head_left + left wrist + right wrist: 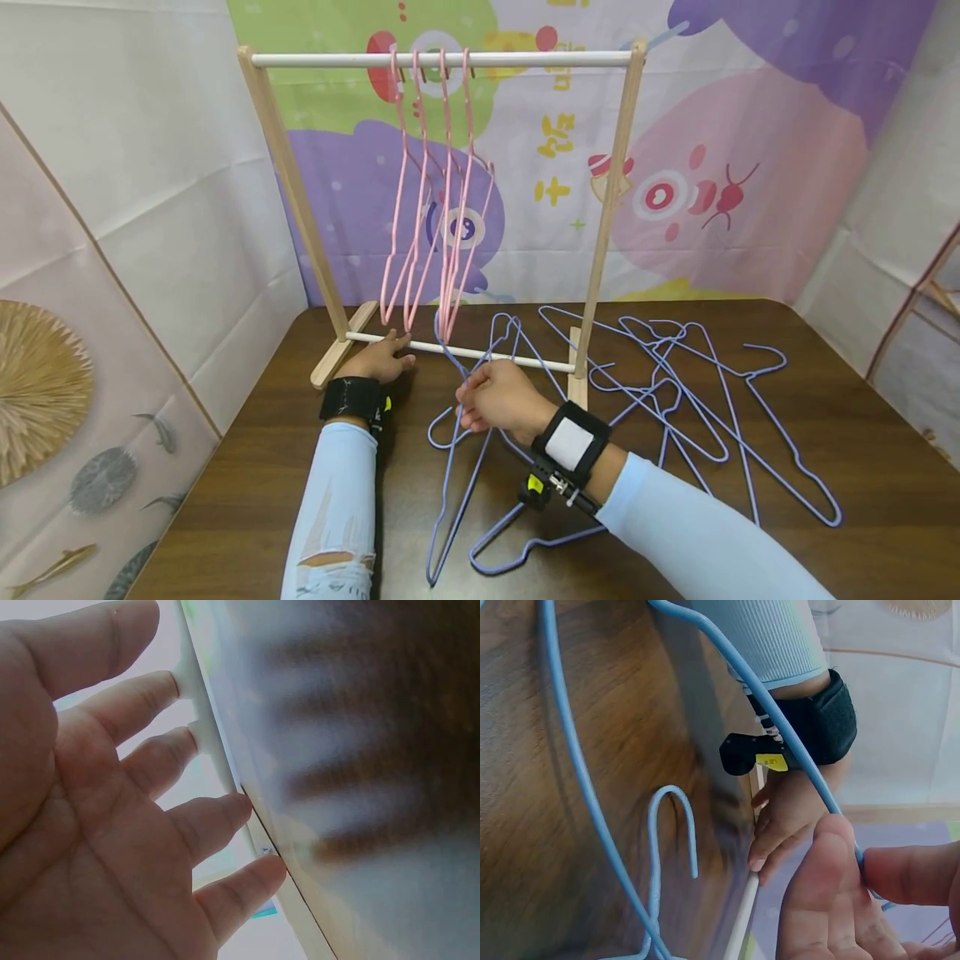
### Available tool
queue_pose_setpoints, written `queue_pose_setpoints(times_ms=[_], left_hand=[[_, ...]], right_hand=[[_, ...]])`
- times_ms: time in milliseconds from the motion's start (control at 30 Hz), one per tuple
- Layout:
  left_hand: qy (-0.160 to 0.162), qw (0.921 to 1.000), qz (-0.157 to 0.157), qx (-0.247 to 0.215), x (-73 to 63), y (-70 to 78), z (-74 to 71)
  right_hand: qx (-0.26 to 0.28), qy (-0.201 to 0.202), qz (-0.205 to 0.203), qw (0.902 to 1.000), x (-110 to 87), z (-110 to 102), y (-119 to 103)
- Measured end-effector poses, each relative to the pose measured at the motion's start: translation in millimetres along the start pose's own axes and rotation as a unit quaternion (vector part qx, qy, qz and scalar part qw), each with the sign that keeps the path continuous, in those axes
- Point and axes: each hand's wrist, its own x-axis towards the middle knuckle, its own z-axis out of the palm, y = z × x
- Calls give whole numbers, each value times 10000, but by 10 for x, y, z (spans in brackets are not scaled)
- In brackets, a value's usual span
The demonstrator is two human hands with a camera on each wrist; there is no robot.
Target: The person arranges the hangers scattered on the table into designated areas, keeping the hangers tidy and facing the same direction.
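My right hand [506, 398] pinches a blue-purple clothes hanger [780, 720] between thumb and fingers, its lower end pointing down toward the near side of the table. The left hand [377, 360] lies low by the rack's left foot, fingers spread and nearly straight, fingertips right at the white lower bar [510, 358]. In the left wrist view that palm [97, 825] holds nothing. Several pink hangers [393, 225] hang side by side from the white top bar [540, 59] of the wooden rack, left of its middle.
Several loose blue hangers [780, 425] lie tangled on the brown wooden table [247, 500], mostly to the right and partly under my right forearm. Wooden uprights [611, 208] frame the rack. A cartoon-printed cloth [750, 150] hangs behind it.
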Motion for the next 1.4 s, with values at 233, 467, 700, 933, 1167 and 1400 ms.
queue_pose_setpoints(times_ms=[233,467,700,933,1167,1400], left_hand=[[-7,10000,-66,3,4,6,10],[25,10000,-85,7,19,-8,30],[-18,9999,-74,-79,-18,2,27],[27,10000,-53,-68,-29,7,7],[70,10000,-55,-9,-14,5,11],[87,9999,-34,-48,-2,0,10]], right_hand=[[233,170,-135,9995,-41,-62,17],[392,588,-455,9965,-63,-148,28],[356,1103,-746,9905,-85,-272,-66],[498,1485,-1099,9815,-123,-446,-283],[491,1764,-1332,9740,-200,-635,-607],[181,1877,-1775,9659,-244,-786,-986]])
